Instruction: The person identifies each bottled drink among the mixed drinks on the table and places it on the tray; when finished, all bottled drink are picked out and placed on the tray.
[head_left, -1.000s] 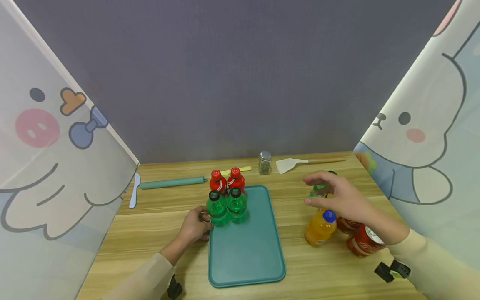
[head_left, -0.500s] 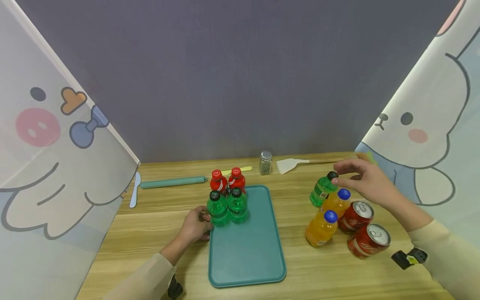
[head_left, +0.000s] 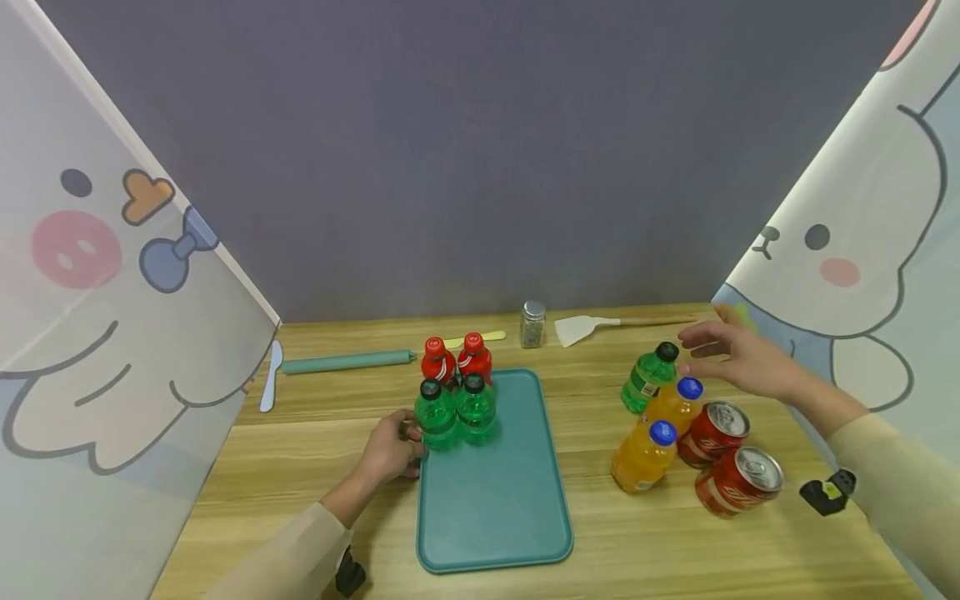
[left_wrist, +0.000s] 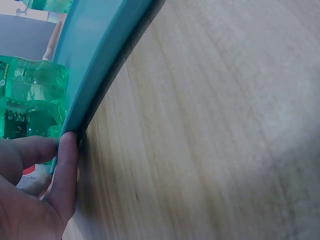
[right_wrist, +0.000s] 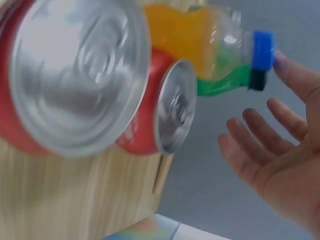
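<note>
At its left edge, a teal tray (head_left: 491,517) is pinched between the thumb and fingers of my left hand (head_left: 392,448); the left wrist view shows the rim (left_wrist: 95,75) between them. Two green-filled bottles (head_left: 476,410) with black caps stand on the tray, with two red-capped bottles (head_left: 474,360) right behind them. My right hand (head_left: 738,360) is spread with nothing in it, beside the black cap of a third green bottle (head_left: 649,379). Two orange drink bottles (head_left: 643,457) with blue caps and two red soda cans (head_left: 738,483) stand just in front of that hand.
Along the back lie a teal rolling pin-like rod (head_left: 348,362), a yellow utensil (head_left: 495,337) and a white spatula (head_left: 577,329), near a spice shaker (head_left: 532,325). A pale blue knife (head_left: 272,375) lies at left. A grey wall and printed side panels enclose the wooden table (head_left: 315,492).
My right hand has moved rightward, from in front of the third green bottle to its right side, uncovering the bottle and cans. The left hand and tray have stayed put.
</note>
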